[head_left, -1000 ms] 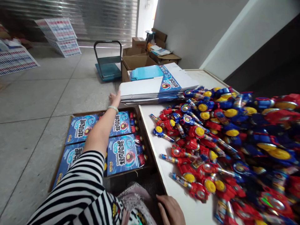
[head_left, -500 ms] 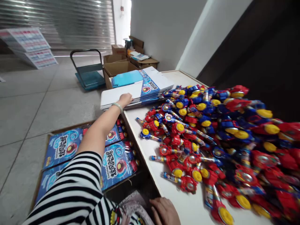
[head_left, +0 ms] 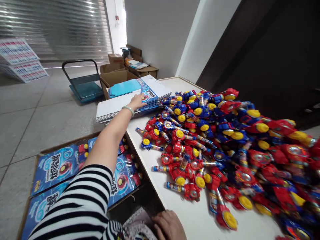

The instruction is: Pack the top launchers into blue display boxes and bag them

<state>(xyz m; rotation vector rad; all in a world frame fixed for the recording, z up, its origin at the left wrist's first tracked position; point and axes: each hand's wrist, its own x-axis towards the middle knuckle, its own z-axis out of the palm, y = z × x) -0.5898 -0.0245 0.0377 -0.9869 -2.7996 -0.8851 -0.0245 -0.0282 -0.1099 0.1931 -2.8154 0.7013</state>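
My left hand (head_left: 137, 101), a pale bracelet (head_left: 128, 110) at its wrist, reaches onto a stack of flat folded display boxes (head_left: 110, 108). Its fingers are apart, over the blue printed part of the top box, and I see nothing held in them. At the table's near edge rests my right hand (head_left: 170, 225), fingers loosely bent and nothing visible in them. A large heap of red and blue toys with yellow discs and clear printed tubes (head_left: 180, 135) covers much of the white table (head_left: 146, 163), right of both hands.
Below my left arm stands an open carton (head_left: 40, 154) filled with blue printed boxes (head_left: 56, 168) of toys. Behind the stack are brown cardboard boxes (head_left: 113, 78) and a flat trolley (head_left: 86, 87). White printed cartons (head_left: 21, 61) are piled at far left.
My left hand has slid rightward along the stack, from the white flap onto the printed part, and its fingers have spread. The view has turned slightly right. My right hand stays by the table edge.
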